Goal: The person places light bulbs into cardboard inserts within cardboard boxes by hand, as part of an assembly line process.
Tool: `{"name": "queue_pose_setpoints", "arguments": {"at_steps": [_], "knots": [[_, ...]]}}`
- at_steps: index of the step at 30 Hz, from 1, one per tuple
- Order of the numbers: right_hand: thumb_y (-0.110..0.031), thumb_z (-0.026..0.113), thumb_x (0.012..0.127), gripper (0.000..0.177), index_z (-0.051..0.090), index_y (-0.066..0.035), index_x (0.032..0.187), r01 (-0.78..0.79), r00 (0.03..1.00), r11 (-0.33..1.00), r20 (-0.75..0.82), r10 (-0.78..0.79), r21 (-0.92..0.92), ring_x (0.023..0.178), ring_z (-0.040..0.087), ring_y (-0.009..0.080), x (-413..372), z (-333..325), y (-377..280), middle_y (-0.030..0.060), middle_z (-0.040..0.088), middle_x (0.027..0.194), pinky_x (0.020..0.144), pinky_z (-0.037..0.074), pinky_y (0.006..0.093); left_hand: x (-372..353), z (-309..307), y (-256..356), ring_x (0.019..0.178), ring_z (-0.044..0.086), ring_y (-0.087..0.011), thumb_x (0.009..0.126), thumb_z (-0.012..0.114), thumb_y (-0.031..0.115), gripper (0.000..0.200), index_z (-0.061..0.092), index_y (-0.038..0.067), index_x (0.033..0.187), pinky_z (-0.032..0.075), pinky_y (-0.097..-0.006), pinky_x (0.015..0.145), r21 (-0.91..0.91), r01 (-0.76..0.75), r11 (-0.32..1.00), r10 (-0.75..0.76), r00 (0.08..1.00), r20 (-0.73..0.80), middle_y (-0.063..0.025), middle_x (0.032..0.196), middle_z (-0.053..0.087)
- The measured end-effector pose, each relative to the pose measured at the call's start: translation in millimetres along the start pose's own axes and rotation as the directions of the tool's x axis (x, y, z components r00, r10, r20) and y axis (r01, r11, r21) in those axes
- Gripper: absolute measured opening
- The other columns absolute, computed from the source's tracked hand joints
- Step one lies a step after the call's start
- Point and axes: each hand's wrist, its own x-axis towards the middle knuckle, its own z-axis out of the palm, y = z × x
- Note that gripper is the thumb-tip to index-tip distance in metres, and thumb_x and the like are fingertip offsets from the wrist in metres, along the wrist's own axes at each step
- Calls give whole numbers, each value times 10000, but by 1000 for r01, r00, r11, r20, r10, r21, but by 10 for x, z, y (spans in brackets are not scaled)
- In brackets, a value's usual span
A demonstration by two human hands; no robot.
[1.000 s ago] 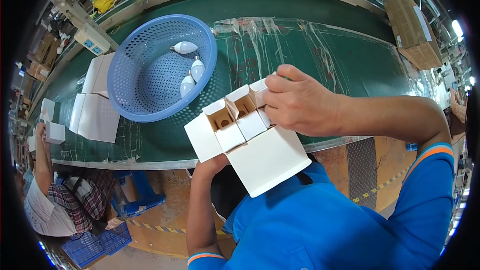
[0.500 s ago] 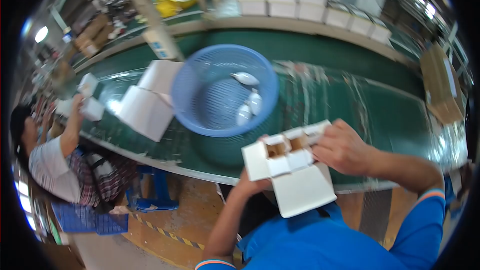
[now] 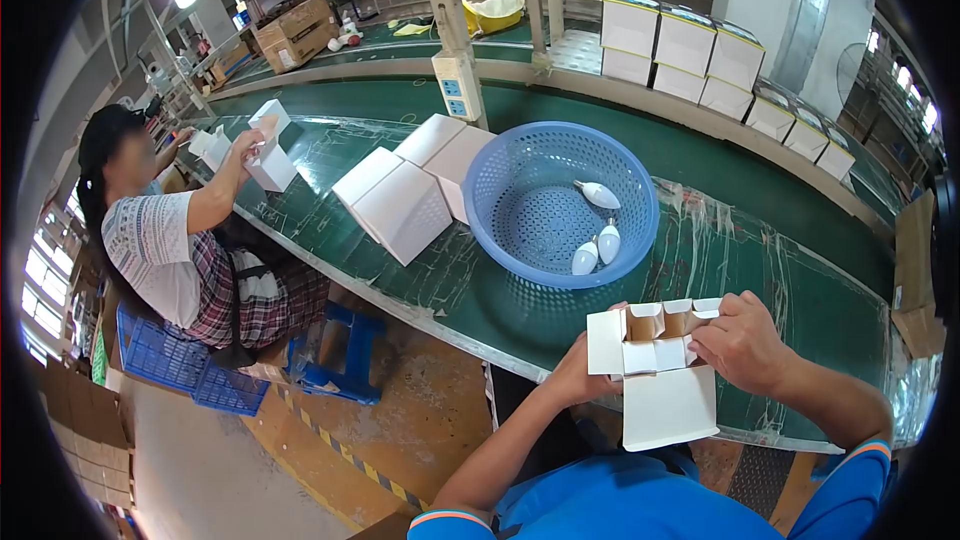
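A small white carton (image 3: 670,410) is held in front of my body, its lid flap hanging down toward me. Inside, cardboard dividers (image 3: 655,352) make compartments with brown inner walls. My left hand (image 3: 578,372) grips the carton from its left side and below, its fingers partly hidden. At the right end, my right hand (image 3: 745,345) has its fingers closed on the carton's edge; what the fingertips pinch inside is hard to see. Just beyond, a blue perforated basket (image 3: 480,230) holds white candle-shaped bulbs (image 3: 600,195).
White boxes (image 3: 405,205) stand left of the basket on the green work surface (image 3: 800,310). At far left, a seated co-worker (image 3: 150,230) handles white cartons (image 3: 270,168). Stacked white boxes (image 3: 685,40) line the back ledge; a brown carton (image 3: 915,270) stands far right.
The view has swung left, so the basket, carton and co-worker appear farther right and lower in frame. Both hands keep hold of the carton; my right fingers have shifted slightly at its right end.
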Motion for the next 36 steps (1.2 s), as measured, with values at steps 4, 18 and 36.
{"name": "queue_pose_setpoints", "arguments": {"at_steps": [4,18,36], "knots": [[-161,713,693,80,648,-122,718,60,998,998,11,-61,20,725,487,176,-52,-17,21,-21,616,674,657,357,347,-9,-20,15,1231,501,-269,617,872,162,1069,235,2,1460,378,-349,1060,9,-19,1000,18,1000,14,-152,1340,488],[-126,610,734,54,628,-87,765,132,884,962,467,-6,-239,658,623,221,125,-129,-153,44,632,706,588,453,369,3,10,5,1262,460,-359,559,863,190,928,411,7,1349,374,-424,1066,16,-85,996,85,996,-33,-212,1419,411],[-123,615,699,58,623,-107,643,226,931,972,309,-195,-69,648,610,183,143,-41,41,30,590,651,595,439,361,18,-10,62,1266,459,-366,557,874,220,924,430,15,1341,380,-428,1061,6,-36,999,36,999,-22,-218,1407,426]]}}
